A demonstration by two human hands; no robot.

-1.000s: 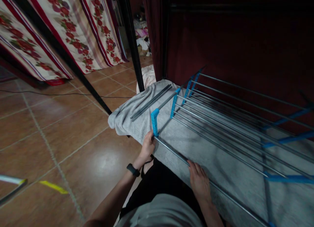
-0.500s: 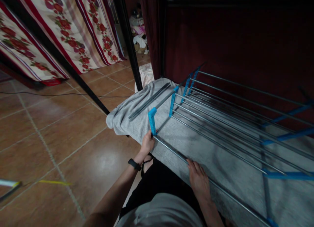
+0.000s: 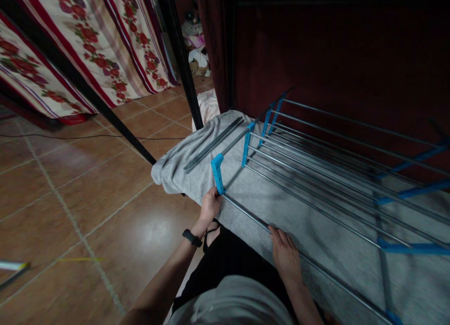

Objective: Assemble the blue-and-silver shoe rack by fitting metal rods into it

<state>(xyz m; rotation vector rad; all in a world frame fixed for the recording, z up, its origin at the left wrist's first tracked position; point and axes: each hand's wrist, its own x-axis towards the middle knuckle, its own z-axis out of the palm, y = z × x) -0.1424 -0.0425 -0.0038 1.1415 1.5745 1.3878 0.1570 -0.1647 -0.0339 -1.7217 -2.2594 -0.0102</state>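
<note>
A drying rack section of metal rods [image 3: 312, 161] and blue plastic brackets lies over a grey blanket [image 3: 267, 208]. My left hand [image 3: 211, 203] is closed on the lower end of the nearest blue bracket [image 3: 217, 175], where the front metal rod [image 3: 246, 214] meets it. Farther along that same rod, my right hand [image 3: 285, 252] is closed around it, fingers curled over the top. The left fingertips are partly hidden behind the bracket. Another blue bracket [image 3: 393, 317] shows at the rod's far right end.
Loose grey tubes [image 3: 213, 144] lie on the blanket beyond my left hand. A black bed-frame post [image 3: 183, 58] and a slanted black bar [image 3: 116, 123] stand to the left. A dark cable [image 3: 140, 138] crosses the tiled floor [image 3: 133, 236]. A floral curtain [image 3: 94, 48] hangs behind.
Both hands keep their places on the rack. The near blue bracket leans very slightly more to the left, and the view has shifted a little.
</note>
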